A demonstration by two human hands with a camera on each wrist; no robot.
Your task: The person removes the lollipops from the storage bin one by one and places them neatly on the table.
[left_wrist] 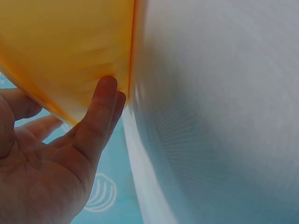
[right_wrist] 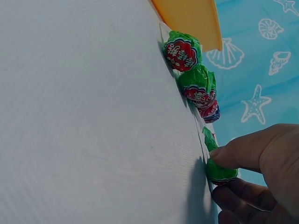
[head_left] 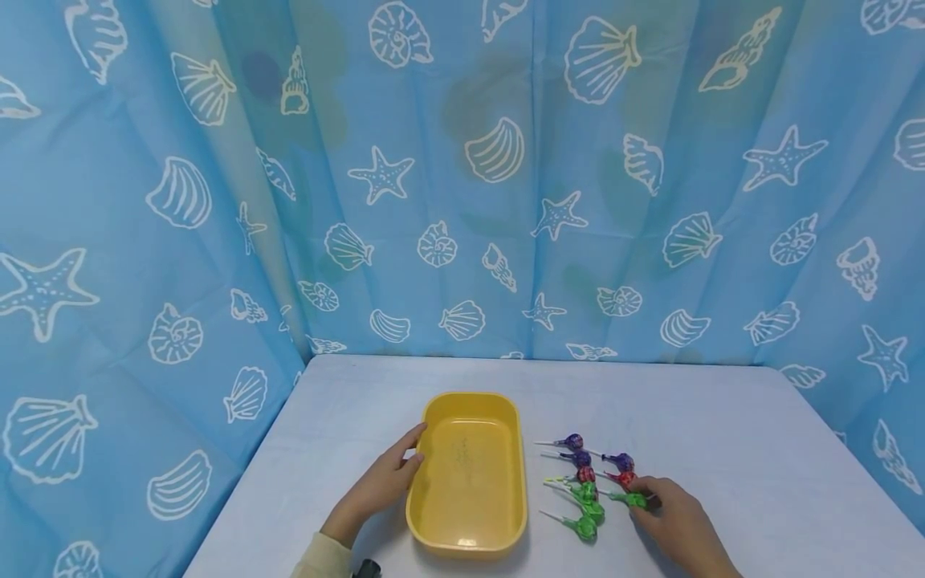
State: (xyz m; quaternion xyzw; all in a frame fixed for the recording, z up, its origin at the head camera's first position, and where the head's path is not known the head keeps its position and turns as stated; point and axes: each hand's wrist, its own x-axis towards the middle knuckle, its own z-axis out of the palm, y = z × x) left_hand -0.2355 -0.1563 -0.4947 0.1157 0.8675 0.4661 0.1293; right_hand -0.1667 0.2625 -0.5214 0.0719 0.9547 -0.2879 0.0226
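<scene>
My left hand [head_left: 383,483] rests at the left side of a yellow tray [head_left: 466,474], its fingers against the outer wall and the thumb by the rim. In the left wrist view those fingers [left_wrist: 100,105] lie nearly straight along the wall. My right hand [head_left: 681,520] pinches a green-wrapped lollipop [head_left: 636,499] between thumb and fingertips, low over the table. Just beyond it lie a red lollipop [head_left: 625,479] and a purple lollipop [head_left: 621,461]. A column of several lollipops runs beside the tray, from purple [head_left: 574,441] at the back to green [head_left: 582,527] at the front.
A white cloth covers the table [head_left: 332,417]. Behind and to the left hangs a blue curtain [head_left: 448,201] with shell and starfish prints. A small dark object [head_left: 368,568] shows at the bottom edge by the left sleeve [head_left: 325,558].
</scene>
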